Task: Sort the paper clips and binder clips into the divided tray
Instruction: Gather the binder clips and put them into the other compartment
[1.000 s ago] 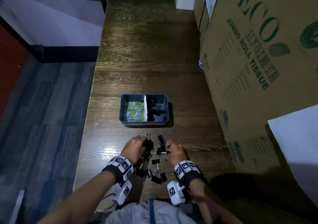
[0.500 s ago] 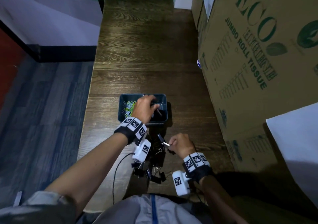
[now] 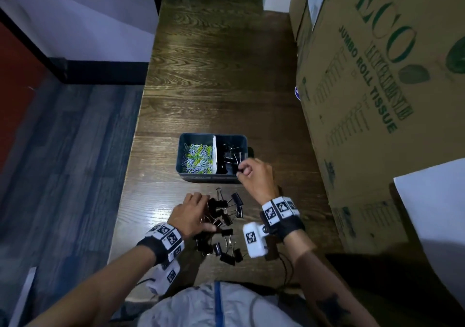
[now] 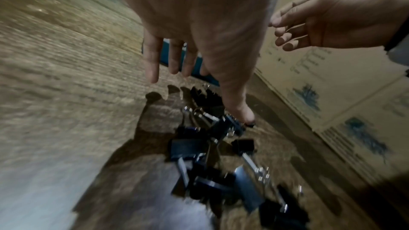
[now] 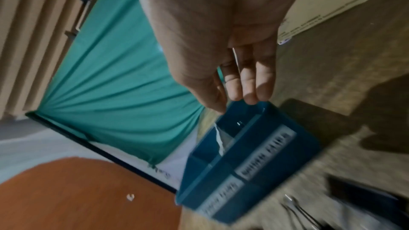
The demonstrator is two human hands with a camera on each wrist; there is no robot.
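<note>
From the head camera I see the divided tray (image 3: 212, 177) on the wooden table (image 3: 221, 75), coloured paper clips (image 3: 197, 158) in its left compartment and black binder clips (image 3: 230, 157) in the right one. My right hand (image 3: 254, 175) hangs at the tray's near right corner, fingers curled — whether it holds anything I cannot tell here. My left hand (image 3: 188, 213) rests at the left edge of a loose pile of binder clips (image 3: 221, 223) in front of the tray, and a big cardboard box (image 3: 377, 87) stands to the right. The left wrist view shows the left hand's fingers (image 4: 151, 59) straight and spread above the pile, gripping nothing. The right wrist view is blurred — the fingers (image 5: 250, 83) hang loosely over the tray's rim, and I cannot tell if they pinch a clip.
</note>
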